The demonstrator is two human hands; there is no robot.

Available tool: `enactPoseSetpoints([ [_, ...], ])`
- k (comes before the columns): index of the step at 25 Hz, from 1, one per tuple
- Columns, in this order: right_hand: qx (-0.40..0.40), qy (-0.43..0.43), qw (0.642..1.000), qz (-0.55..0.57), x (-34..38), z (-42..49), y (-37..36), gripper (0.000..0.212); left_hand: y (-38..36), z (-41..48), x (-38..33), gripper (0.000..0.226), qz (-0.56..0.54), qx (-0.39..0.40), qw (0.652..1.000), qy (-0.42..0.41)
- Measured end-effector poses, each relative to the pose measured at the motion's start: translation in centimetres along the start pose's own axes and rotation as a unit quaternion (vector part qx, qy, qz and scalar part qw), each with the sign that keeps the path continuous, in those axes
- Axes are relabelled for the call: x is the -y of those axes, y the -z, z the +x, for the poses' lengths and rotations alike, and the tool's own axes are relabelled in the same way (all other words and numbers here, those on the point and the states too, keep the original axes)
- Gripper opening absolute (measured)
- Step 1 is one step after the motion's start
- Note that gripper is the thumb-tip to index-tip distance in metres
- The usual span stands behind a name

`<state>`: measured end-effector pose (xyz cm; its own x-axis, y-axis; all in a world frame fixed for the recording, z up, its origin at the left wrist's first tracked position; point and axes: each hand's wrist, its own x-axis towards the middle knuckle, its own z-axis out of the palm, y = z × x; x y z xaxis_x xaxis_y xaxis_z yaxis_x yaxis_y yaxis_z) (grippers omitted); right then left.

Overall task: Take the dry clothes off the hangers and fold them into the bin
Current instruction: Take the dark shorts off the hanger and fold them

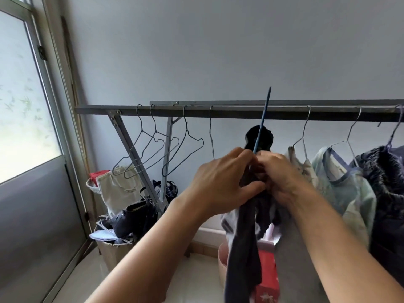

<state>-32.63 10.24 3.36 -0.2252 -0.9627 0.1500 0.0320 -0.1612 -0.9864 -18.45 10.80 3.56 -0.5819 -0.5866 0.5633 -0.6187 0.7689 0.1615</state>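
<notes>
Dark navy garment, limp, is gripped by left hand and right hand, pressed together round a blue hanger. Pink bin is seen below them, grey rail behind, pale wall beyond.

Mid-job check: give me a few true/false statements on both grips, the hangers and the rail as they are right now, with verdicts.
1. The left-hand grip and right-hand grip both hold the dark grey garment. True.
2. The thin blue hanger is hooked on the grey metal rail. False: it sticks up from between the two grips, off the rail.
3. Bare wire hangers hang towards the rail's left end. True.
4. No clothes are left on the rail. False: a pale green top and other garments hang on hangers at the right.
</notes>
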Motion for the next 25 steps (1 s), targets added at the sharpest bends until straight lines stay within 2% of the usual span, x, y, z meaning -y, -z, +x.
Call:
enactPoseSetpoints([
  [2,0.01,-0.019,1.0,0.0,-1.1,-0.7,-0.6,0.017,0.5,-0.8,0.1,0.038,0.068,0.046,0.997,-0.008],
  [5,-0.024,-0.046,0.999,-0.012,-2.7,-0.8,-1.3,0.024,1.1,-2.5,0.4,0.028,0.106,0.071,0.992,-0.024],
  [11,-0.098,-0.048,0.993,0.045,-4.4,-0.3,-2.6,0.026,1.5,-8.2,2.2,0.028,0.065,0.1,0.992,-0.049],
  [16,-0.107,-0.042,0.99,0.086,-3.8,-0.3,-3.4,0.027,1.4,-10.5,3.1,0.032,-0.001,0.079,0.997,-0.021],
  [19,-0.125,-0.056,0.985,0.108,-3.8,-0.4,-3.4,0.027,1.3,-11.3,2.4,0.026,-0.012,0.096,0.994,-0.05],
  [22,-0.106,-0.093,0.98,0.139,-4.2,-0.7,-3.2,0.028,1.0,-11.7,2.3,0.024,-0.015,0.112,0.993,-0.047],
  [25,-0.085,-0.122,0.977,0.152,-4.4,-0.9,-2.6,0.03,0.7,-12.1,2.5,0.027,-0.017,0.111,0.994,-0.01],
])
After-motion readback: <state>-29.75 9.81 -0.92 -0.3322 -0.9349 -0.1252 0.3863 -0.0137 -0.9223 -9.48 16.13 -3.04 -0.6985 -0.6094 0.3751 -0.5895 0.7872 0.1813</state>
